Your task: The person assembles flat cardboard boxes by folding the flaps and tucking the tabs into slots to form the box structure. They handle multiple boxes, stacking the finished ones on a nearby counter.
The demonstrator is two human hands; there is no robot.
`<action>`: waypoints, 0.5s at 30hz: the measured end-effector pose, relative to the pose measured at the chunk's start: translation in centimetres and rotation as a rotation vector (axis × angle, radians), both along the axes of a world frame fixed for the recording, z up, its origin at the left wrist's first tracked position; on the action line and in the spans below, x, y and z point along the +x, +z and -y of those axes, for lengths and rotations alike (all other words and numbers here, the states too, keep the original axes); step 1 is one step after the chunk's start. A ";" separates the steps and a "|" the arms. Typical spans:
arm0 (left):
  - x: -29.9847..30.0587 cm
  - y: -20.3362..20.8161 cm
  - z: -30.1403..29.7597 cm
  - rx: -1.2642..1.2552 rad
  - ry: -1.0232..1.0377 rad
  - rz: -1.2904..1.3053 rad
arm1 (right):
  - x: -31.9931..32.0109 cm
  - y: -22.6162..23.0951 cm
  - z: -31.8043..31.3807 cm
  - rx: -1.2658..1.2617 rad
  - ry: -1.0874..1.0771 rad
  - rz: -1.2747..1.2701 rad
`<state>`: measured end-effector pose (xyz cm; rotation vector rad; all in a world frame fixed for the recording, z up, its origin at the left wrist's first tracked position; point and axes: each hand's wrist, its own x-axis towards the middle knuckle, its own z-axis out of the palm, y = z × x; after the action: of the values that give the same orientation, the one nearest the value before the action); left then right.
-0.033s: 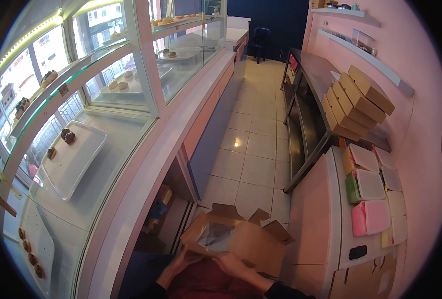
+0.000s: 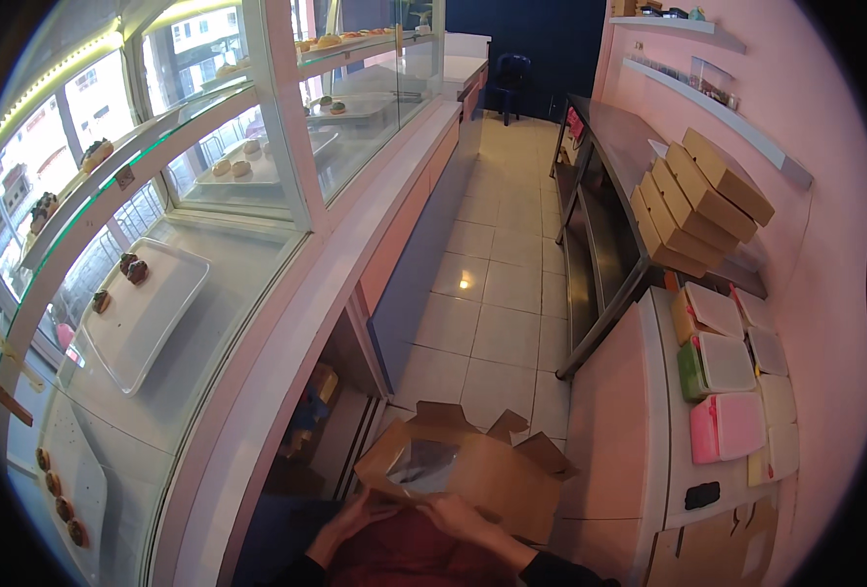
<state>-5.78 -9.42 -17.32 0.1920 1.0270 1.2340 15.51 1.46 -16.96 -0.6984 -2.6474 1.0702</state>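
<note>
In front of my body is a brown cardboard cake box (image 2: 516, 479), with its flaps standing up and a clear plastic window (image 2: 422, 466) in one panel. My left hand (image 2: 362, 511) holds the box's near left edge, its fingers curled and partly hidden behind the card. A short way to the right, my right hand (image 2: 456, 515) grips the same near edge with fingers bent over it. Dark sleeves cover both forearms, and dark red clothing shows between them. The inside of the box cannot be made out fully.
On the left stands a glass display case (image 2: 287, 186) with pastries on white trays (image 2: 164, 318). At right, a counter carries lidded plastic tubs (image 2: 727, 428) and a small black item (image 2: 702, 495). Stacked cardboard boxes (image 2: 692, 210) rest on a dark metal table (image 2: 614, 147). Tiled floor (image 2: 487, 284) runs between.
</note>
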 end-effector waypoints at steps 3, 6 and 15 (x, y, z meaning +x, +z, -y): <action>-0.3 -1.7 0.8 0.056 -0.084 0.003 | 0.1 2.4 -2.8 -0.325 0.067 0.062; 0.8 -2.8 -0.1 0.020 -0.097 -0.095 | 0.3 1.9 -3.6 -0.483 0.068 0.047; 2.5 -4.0 -2.1 -0.103 0.065 -0.368 | 0.2 -1.3 -3.1 -0.421 -0.180 -0.102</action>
<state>-3.33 -7.29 -21.35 0.3157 1.4208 1.2262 15.75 4.54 -18.22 -0.9093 -2.2415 1.5784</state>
